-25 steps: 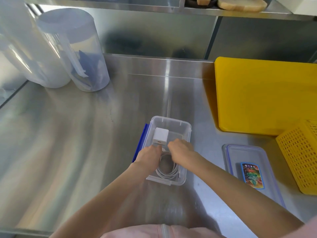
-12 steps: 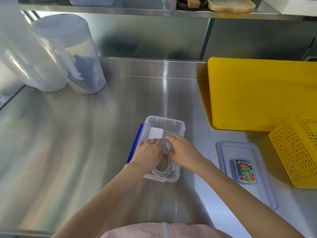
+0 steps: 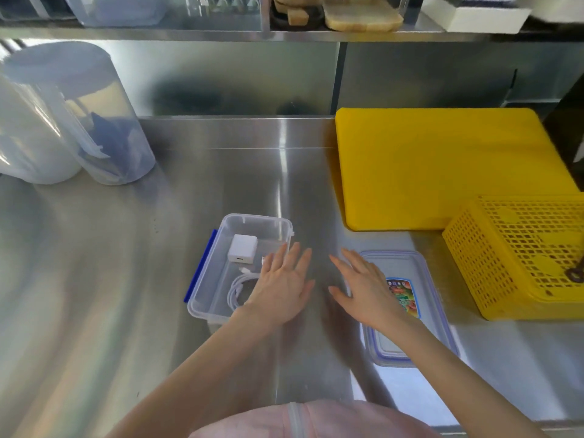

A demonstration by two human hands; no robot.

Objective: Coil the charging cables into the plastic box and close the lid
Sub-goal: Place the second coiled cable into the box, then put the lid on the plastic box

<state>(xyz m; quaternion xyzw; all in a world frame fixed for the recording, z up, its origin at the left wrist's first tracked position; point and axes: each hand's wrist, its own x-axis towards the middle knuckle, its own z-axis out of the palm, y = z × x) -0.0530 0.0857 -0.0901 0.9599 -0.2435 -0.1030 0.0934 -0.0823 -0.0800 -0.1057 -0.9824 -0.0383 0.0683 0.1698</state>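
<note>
A clear plastic box (image 3: 221, 248) with a blue side clip sits on the steel counter. Inside lie a white charger block (image 3: 242, 248) and a coiled white cable (image 3: 239, 288). My left hand (image 3: 281, 284) hovers over the box's right side with fingers spread and straight, holding nothing; it hides the box's right wall. My right hand (image 3: 363, 287) is flat and spread above the left edge of the clear lid (image 3: 420, 279), which lies flat to the right of the box and carries a colourful sticker (image 3: 404, 297).
A yellow cutting board (image 3: 442, 169) lies at the back right, with a yellow perforated basket (image 3: 521, 257) in front of it. Two clear tall containers (image 3: 79, 121) stand at the back left. A shelf runs above the counter.
Both hands have come out of the box and moved right with fingers spread. The cable and charger now lie in the box untouched. The right hand has reached the lid's edge.
</note>
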